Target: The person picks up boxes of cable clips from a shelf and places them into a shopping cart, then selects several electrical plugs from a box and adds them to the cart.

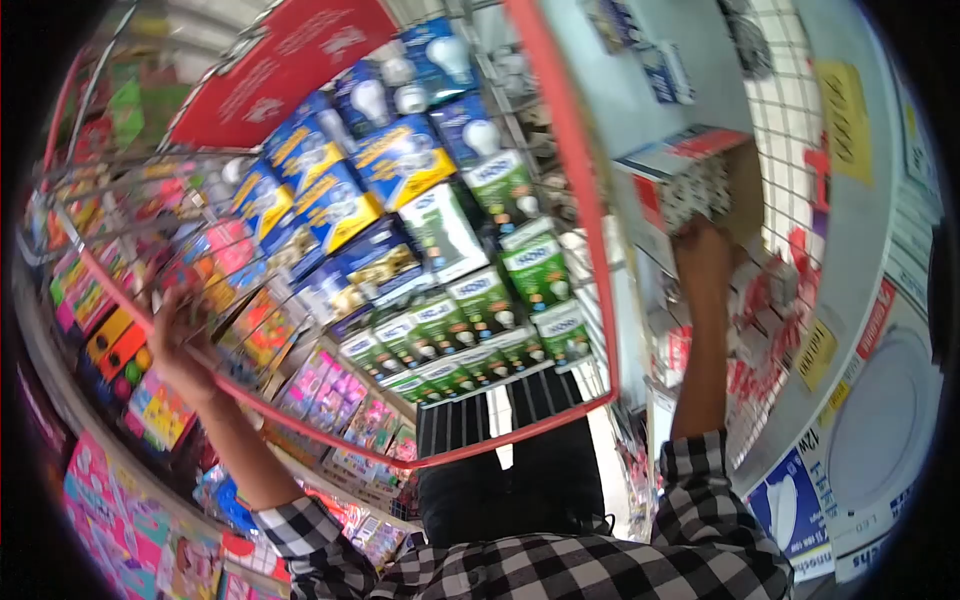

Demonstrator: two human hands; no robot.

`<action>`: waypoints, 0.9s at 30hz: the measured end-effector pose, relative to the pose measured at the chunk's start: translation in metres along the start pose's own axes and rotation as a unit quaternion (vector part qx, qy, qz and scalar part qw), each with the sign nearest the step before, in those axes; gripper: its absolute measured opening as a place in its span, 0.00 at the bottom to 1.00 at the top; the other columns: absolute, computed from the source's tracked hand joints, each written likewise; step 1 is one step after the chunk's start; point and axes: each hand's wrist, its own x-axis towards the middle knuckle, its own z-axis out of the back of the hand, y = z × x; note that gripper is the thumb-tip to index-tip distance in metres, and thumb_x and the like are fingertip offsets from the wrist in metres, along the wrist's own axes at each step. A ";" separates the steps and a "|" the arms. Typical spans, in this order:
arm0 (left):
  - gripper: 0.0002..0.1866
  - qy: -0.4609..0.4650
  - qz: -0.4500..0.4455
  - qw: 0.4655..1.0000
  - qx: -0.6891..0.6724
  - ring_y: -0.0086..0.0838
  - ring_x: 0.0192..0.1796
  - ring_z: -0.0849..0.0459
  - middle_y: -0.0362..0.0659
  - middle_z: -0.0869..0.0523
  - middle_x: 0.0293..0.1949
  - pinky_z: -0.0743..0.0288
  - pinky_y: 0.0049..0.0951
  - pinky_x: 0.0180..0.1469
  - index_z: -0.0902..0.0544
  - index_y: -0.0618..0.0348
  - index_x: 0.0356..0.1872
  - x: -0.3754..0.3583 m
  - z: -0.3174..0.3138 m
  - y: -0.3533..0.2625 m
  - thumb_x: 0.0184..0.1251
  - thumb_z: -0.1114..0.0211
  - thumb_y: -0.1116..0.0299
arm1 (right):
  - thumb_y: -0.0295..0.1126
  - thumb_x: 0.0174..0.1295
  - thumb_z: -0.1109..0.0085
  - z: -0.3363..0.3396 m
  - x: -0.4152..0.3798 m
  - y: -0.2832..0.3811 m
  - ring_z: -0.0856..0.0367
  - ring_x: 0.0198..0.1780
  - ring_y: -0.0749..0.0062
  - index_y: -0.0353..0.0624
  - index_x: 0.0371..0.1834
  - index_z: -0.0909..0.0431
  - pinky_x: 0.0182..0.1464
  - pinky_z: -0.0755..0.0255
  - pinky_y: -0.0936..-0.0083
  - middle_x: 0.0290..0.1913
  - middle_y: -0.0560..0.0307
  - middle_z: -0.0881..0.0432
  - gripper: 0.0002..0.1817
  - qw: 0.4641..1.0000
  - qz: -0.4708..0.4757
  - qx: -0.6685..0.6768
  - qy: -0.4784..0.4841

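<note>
My left hand (180, 345) is closed round the red rail (290, 425) of a wire shopping cart; its fingers are slightly blurred. Inside the cart, blue and yellow light bulb boxes (405, 165) sit behind rows of green and white bulb boxes (480, 300). On the shelf to the right stands an open cardboard box (740, 185) with small white and dark items inside. My right hand (705, 250) is closed at its near edge, fingers curled over the front. The fingertips are hidden, so whether they also pinch an item cannot be seen.
A red sign (290, 70) is fixed at the cart's far end. Colourful packaged toys (120, 350) fill shelves on the left. Wire mesh holds red and white packs (770, 310) near my right forearm. Large LED light boxes (860, 450) stand at the far right.
</note>
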 end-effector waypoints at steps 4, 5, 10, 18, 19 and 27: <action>0.28 0.001 -0.021 1.000 0.008 0.29 0.45 0.16 0.47 0.16 0.44 0.22 0.30 0.46 0.33 0.67 0.68 -0.013 -0.025 -0.011 0.68 0.41 0.69 | 0.39 0.62 0.40 0.033 -0.011 0.000 0.16 0.37 0.57 0.40 0.36 0.17 0.40 0.30 0.68 0.32 0.46 0.15 0.12 0.988 -0.043 0.133 0.064; 0.29 -0.005 -0.016 1.000 0.010 0.30 0.46 0.16 0.47 0.17 0.47 0.22 0.31 0.47 0.32 0.68 0.68 -0.014 -0.026 -0.011 0.67 0.40 0.68 | 0.40 0.64 0.39 0.043 -0.022 0.008 0.22 0.34 0.60 0.37 0.36 0.20 0.40 0.30 0.68 0.29 0.49 0.19 0.15 0.988 -0.013 0.152 -0.009; 0.28 -0.015 -0.006 1.000 -0.005 0.31 0.42 0.15 0.47 0.15 0.38 0.20 0.30 0.41 0.32 0.67 0.66 -0.018 -0.040 -0.021 0.65 0.41 0.68 | 0.37 0.72 0.45 0.123 -0.074 0.091 0.29 0.30 0.68 0.34 0.35 0.22 0.35 0.35 0.73 0.27 0.56 0.28 0.15 0.955 0.029 0.273 -0.113; 0.25 -0.031 0.003 0.999 -0.039 0.29 0.40 0.15 0.44 0.16 0.34 0.21 0.29 0.38 0.27 0.66 0.62 -0.020 -0.047 -0.026 0.63 0.38 0.70 | 0.28 0.62 0.36 0.112 -0.082 0.337 0.20 0.45 0.49 0.37 0.43 0.21 0.47 0.27 0.61 0.41 0.45 0.19 0.09 0.733 0.405 0.544 0.059; 0.25 -0.027 0.008 0.999 -0.044 0.28 0.39 0.15 0.44 0.16 0.33 0.21 0.28 0.38 0.26 0.66 0.61 -0.020 -0.046 -0.026 0.63 0.38 0.70 | 0.31 0.64 0.38 0.091 -0.077 0.366 0.19 0.45 0.48 0.36 0.39 0.20 0.48 0.27 0.59 0.40 0.46 0.17 0.09 0.721 0.398 0.562 0.074; 0.21 -0.030 -0.008 0.998 -0.057 0.25 0.36 0.15 0.44 0.15 0.32 0.20 0.25 0.36 0.23 0.70 0.57 -0.017 -0.043 -0.023 0.64 0.38 0.70 | 0.41 0.64 0.43 0.006 -0.045 0.501 0.24 0.57 0.51 0.40 0.40 0.14 0.62 0.38 0.49 0.51 0.46 0.17 0.16 0.883 0.386 0.266 0.020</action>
